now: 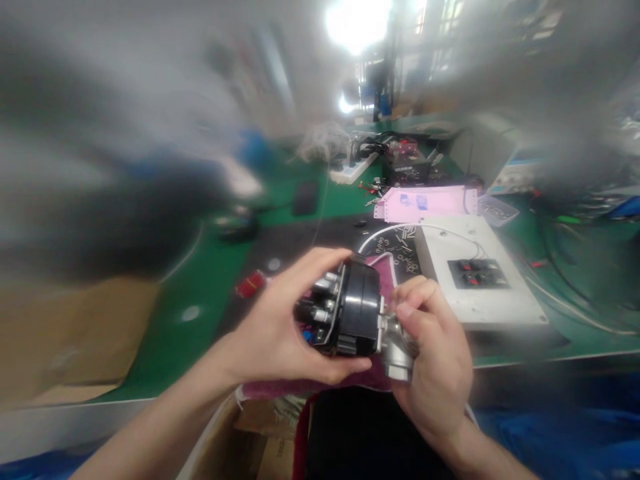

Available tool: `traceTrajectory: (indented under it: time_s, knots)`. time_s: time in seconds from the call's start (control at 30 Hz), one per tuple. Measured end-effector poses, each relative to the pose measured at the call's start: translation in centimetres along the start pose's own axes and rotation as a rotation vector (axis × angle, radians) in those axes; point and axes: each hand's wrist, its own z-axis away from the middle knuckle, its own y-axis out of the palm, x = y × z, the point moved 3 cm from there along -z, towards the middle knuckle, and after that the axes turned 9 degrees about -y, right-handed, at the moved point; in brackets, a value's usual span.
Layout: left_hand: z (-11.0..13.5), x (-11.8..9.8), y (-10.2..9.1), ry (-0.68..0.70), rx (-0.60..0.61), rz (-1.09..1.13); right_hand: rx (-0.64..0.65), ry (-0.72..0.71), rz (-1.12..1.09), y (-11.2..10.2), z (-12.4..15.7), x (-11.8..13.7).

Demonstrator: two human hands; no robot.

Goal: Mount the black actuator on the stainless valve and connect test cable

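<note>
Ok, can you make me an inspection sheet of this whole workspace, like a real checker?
Surface: green table with a dark mat; purple cloth beneath the hands.
Main things: black part beside a silver metal part; whether they are joined is unclear.
Clutter: small metal bits on the mat, pink papers behind them, white box at the right.
Hands: left hand grips the black part; right hand holds the metal part.
Cables: white cable arching above the bits; black cables by a power strip.
Surroundings: cardboard at the left, bright light above; edges blurred.

Papers (440,203) behind the panel (483,303), device (359,307) to the panel's left
</note>
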Motion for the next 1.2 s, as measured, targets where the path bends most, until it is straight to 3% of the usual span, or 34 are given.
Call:
traceTrajectory:
  time_s: [0.13, 0.27, 0.43, 0.57, 0.83, 1.2]
  knots:
    - [0.0, 0.7, -0.9, -0.029, 0.123, 0.039, 0.115, -0.039, 0.044, 0.5, 0.2, 0.6]
    - [0.6, 1.3, -1.1, -0.040, 0.052, 0.019, 0.056, -0.040, 0.056, 0.8, 0.2, 0.8]
    - [1.3, 1.1, -0.8, -0.047, -0.060, 0.016, 0.013, 0.101, -0.061, 1.0, 0.3, 0.2]
    - [0.9, 0.8, -0.7, -0.028, -0.013, 0.023, -0.036, 0.163, -0.091, 0.7, 0.5, -0.2]
    - [1.4, 0.0, -0.2, 0.022, -0.019, -0.042, 0.004, 0.354, -0.103, -0.3, 0.9, -1.4]
    - [1.5, -0.7, -0.3, 0.101, 0.032, -0.055, 0.017, 0.264, -0.076, -0.3, 1.2, -0.1]
